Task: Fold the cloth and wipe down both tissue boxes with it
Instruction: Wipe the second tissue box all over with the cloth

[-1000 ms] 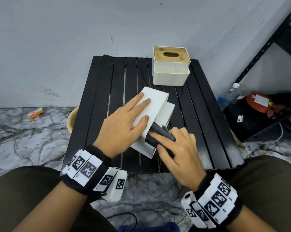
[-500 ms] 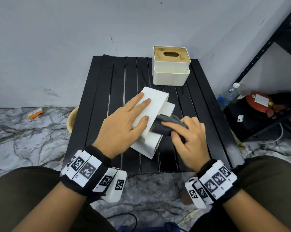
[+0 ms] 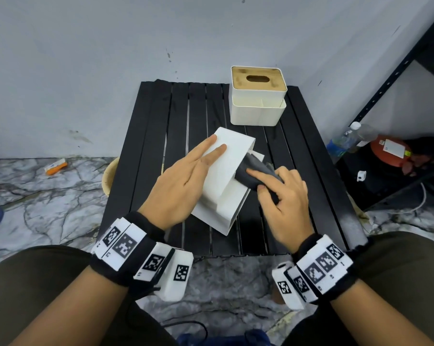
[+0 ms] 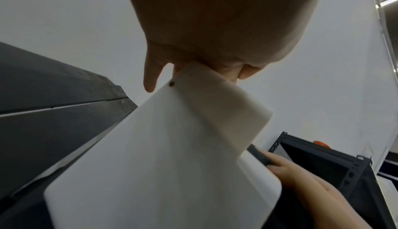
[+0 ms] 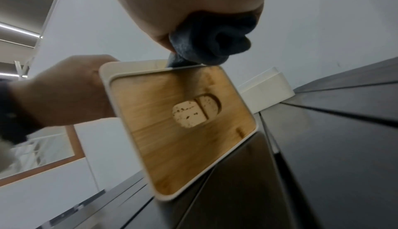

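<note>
A black slatted table point(image 3: 191, 116) carries two tissue boxes point(image 3: 257, 106).

Cloth point(image 3: 254, 172) partly hidden under right hand point(image 3: 284, 203); tipped tissue box point(image 3: 226, 181) wooden lid unseen in head view.

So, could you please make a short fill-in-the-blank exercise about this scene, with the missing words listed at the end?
1. The right hand presses a dark grey ____ against the nearer tissue box.
2. The left hand rests with straight fingers on this box, which lies on its ____.
3. The farther tissue box stands upright, and its lid is made of ____.
4. Both boxes sit on a slatted table whose colour is ____.

Missing words: cloth; side; wood; black
</note>
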